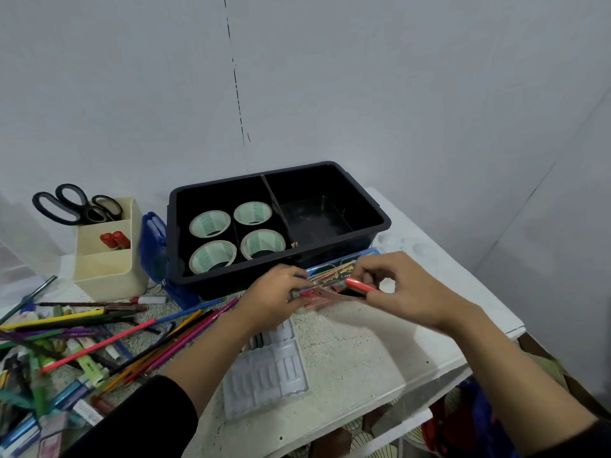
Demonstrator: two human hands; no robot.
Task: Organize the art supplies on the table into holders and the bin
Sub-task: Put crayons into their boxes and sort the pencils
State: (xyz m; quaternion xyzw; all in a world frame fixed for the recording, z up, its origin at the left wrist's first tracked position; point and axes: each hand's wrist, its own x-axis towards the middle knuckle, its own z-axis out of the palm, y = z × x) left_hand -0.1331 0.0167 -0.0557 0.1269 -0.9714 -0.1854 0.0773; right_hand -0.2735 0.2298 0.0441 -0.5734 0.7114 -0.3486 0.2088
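Observation:
A black bin (373,209) stands at the back of the table, with several tape rolls (211,223) in its left half and a bare right half. Just in front of it, my left hand (274,292) grips the left end of a clear pouch of colour pens (325,285). My right hand (403,289) pinches a red-orange marker (360,286) at the pouch's open right end. A cream holder (109,269) at the left carries black scissors (76,204) and red markers (114,241). Loose pencils and pens (99,328) lie scattered at the left.
A blue case (153,246) leans between the holder and the bin. A clear plastic insert tray (264,375) lies near the front edge. A clear palette (410,246) sits at the right rear. The table's right edge (489,345) drops off close by.

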